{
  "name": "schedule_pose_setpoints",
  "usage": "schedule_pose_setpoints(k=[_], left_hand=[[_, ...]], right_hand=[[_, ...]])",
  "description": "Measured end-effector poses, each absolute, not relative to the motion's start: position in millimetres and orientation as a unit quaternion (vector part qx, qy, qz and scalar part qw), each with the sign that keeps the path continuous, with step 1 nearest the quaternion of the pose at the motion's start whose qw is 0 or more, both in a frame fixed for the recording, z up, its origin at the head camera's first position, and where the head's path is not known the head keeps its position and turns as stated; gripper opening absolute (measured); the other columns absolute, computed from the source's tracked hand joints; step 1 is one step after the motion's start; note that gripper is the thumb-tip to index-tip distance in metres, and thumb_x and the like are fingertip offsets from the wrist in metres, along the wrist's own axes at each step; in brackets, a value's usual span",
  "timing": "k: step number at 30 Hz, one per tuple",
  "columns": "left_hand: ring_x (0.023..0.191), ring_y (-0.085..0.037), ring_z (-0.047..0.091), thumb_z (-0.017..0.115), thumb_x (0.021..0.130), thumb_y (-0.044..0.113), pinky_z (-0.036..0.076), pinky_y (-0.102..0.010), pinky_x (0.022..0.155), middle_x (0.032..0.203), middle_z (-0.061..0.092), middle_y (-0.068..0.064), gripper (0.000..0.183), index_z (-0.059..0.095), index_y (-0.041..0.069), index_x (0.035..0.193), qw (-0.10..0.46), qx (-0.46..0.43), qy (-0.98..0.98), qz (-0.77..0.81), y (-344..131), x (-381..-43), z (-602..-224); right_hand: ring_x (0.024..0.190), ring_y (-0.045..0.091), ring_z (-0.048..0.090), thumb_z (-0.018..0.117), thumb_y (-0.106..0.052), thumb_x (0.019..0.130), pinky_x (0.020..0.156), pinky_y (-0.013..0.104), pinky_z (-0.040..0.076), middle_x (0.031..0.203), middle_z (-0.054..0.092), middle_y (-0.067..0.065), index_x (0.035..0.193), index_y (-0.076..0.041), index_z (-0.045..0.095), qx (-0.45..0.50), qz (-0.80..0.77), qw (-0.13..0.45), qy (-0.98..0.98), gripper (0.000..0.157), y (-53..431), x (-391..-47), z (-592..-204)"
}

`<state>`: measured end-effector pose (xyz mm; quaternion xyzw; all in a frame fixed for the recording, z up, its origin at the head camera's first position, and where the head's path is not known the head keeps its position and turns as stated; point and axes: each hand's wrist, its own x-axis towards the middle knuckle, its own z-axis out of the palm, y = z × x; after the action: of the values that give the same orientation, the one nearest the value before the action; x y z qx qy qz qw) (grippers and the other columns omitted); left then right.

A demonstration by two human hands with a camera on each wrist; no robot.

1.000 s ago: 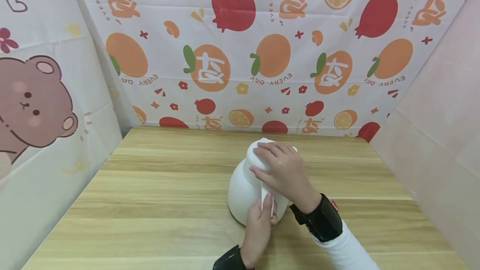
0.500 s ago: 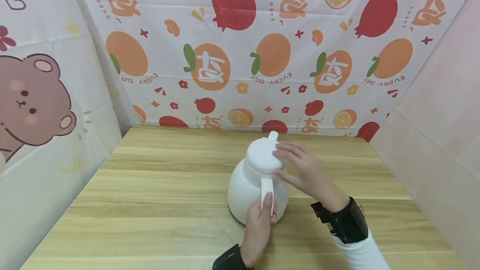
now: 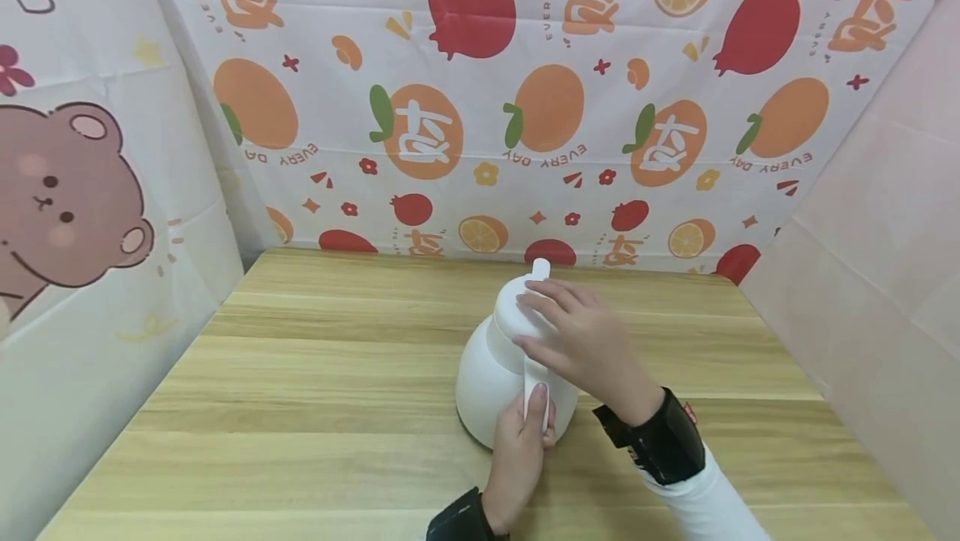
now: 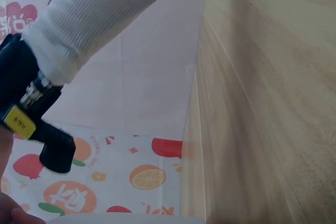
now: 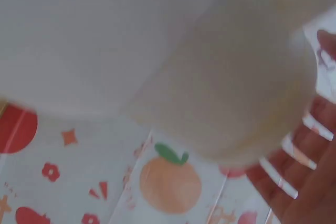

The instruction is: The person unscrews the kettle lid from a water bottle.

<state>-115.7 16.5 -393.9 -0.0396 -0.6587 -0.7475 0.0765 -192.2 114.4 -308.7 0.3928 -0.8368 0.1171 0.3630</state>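
Observation:
A white thermos jug (image 3: 480, 387) stands upright on the wooden table, its lid (image 3: 513, 312) partly covered. My left hand (image 3: 517, 462) grips the jug's handle (image 3: 536, 383), thumb lying along it. Over the right side of the lid is my right hand (image 3: 588, 345), fingers spread and fairly straight. In the right wrist view the fingers (image 5: 296, 161) lie around the blurred jug top (image 5: 231, 93); contact is unclear. A white spout-like tab (image 3: 541, 267) points toward the back. The left wrist view shows only a sliver of white at its bottom edge.
The wooden table (image 3: 300, 408) reaches back to a fruit-printed cloth (image 3: 480, 107). A bear-printed cloth (image 3: 67, 191) hangs at left, a pale one (image 3: 877, 274) at right. Both wrists wear black bands.
My right hand drew off the lid to the right, then came back over it. The spout-like tab, earlier partly hidden at the right, now points backward. My left hand keeps its grip.

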Motion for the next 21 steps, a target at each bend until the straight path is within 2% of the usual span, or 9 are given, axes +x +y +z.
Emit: schedule_pose_setpoints(k=[7,12,21], left_hand=[[0.044,0.002,0.032,0.041,0.101,0.022,0.025,-0.010,0.048,0.053,0.037,-0.003,0.053,0.044,-0.016,0.064,0.072,-0.044,-0.656,-0.750,18.3,-113.8,-396.1],[0.044,0.002,0.032,0.041,0.101,0.022,0.025,-0.010,0.048,0.053,0.037,-0.003,0.052,0.044,-0.014,0.063,0.076,-0.043,-0.660,-0.746,20.0,-112.6,-395.1],[0.045,0.002,0.033,0.040,0.101,0.022,0.027,-0.010,0.049,0.056,0.036,0.000,0.052,0.044,-0.016,0.066,0.078,-0.042,-0.650,-0.755,22.2,-111.6,-395.2]], right_hand=[[0.107,0.024,0.064,0.074,-0.036,0.077,0.091,0.042,0.055,0.112,0.073,0.009,0.112,-0.010,0.068,0.370,0.112,0.354,-0.851,0.044,97.0,-191.1,-313.5],[0.106,0.025,0.064,0.077,-0.031,0.074,0.091,0.043,0.055,0.109,0.073,0.011,0.108,-0.009,0.069,0.380,0.134,0.356,-0.843,0.042,103.4,-190.1,-314.9],[0.109,0.031,0.062,0.083,-0.028,0.065,0.089,0.048,0.055,0.114,0.070,0.017,0.109,-0.004,0.068,0.394,0.177,0.321,-0.843,0.053,141.3,-191.9,-318.6]])
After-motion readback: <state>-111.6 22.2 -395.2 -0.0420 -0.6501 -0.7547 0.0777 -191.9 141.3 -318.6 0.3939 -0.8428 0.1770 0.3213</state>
